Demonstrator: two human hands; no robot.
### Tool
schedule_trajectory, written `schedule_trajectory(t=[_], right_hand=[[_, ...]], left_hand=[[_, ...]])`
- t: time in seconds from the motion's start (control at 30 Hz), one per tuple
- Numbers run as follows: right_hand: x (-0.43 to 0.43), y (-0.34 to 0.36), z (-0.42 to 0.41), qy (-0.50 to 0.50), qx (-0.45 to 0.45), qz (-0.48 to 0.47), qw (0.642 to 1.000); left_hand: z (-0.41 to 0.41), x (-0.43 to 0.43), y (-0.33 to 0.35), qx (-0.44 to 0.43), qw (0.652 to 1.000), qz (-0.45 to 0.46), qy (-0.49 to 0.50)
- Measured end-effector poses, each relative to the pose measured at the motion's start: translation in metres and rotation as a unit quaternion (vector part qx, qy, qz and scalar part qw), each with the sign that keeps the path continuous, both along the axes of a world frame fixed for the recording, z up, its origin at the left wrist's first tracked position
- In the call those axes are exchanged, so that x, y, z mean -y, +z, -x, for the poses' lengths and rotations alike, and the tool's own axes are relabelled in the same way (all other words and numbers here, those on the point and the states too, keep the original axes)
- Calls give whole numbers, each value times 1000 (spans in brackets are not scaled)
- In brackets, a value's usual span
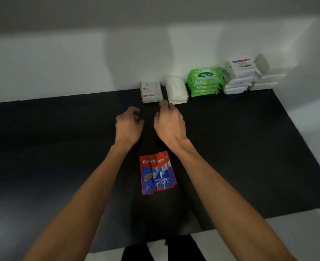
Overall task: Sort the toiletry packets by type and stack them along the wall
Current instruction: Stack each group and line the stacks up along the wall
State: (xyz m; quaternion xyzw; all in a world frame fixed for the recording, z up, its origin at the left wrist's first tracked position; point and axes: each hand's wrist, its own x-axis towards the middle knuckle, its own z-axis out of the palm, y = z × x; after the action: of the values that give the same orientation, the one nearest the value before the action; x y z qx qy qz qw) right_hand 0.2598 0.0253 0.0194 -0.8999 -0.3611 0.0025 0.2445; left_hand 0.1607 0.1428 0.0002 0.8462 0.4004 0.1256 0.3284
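Note:
Along the white wall stand sorted stacks: Dove soap packets (151, 91), plain white packets (177, 90), green Sanicare wipes (204, 81) and white wipe packs (240, 76). A fanned bunch of red and blue Colgate sachets (156, 173) lies on the black table between my forearms. My left hand (128, 127) and my right hand (169, 124) hover just in front of the Dove stack, fingers loosely curled and apart, holding nothing. The right fingertips are close to the Dove stack's front edge.
The black table top (61, 147) reaches the wall at the back and ends at the right near a white ledge (317, 147). White flat boxes (266, 81) sit behind the rightmost stack. Dark trousers (164, 249) show below the table's front edge.

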Motion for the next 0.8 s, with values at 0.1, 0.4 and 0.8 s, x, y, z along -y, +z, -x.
schedule_trajectory(t=[0.1,0.4,0.8], right_hand=[[31,14,27,-30,-71,21,997],[110,-15,103,-132,-233,144,953],[109,-40,137,-168,-210,155,951]], left_hand=[[36,30,9,13,999,29,14],[117,98,3,-72,991,112,34],[124,131,-30,-95,988,122,22]])
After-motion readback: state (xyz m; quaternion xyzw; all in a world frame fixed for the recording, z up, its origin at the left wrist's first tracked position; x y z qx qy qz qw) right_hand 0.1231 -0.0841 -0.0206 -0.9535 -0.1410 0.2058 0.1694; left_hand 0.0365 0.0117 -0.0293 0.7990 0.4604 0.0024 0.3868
